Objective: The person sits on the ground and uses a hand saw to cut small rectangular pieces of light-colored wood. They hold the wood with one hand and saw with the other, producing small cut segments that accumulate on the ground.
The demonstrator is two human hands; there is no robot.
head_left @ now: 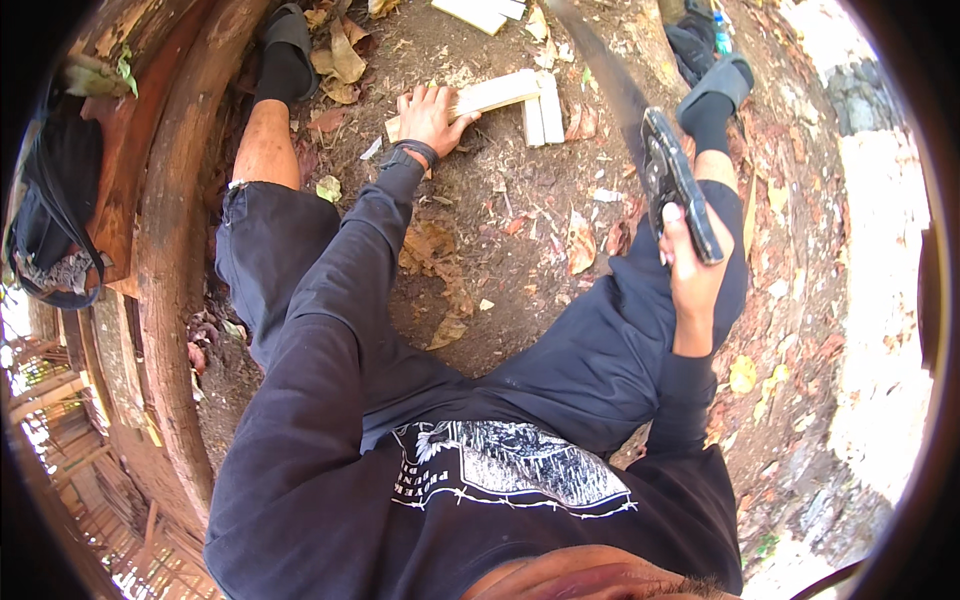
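Observation:
My left hand [432, 117] reaches down to the ground and grips a pale split piece of wood [492, 95] at its near end. Two more short pale wood pieces [543, 112] lie right beside it on the dirt. My right hand [690, 265] is raised over my right knee and is closed around the dark handle of a long machete [660, 165]. Its blade [600, 60] points up and away toward the top of the view.
Dry leaves and wood chips cover the dirt between my legs. A curved wooden beam [165, 230] runs along my left, with a dark bag [50, 220] on it. More pale wood [480, 12] lies at the top. A pale stone edge [880, 300] is on the right.

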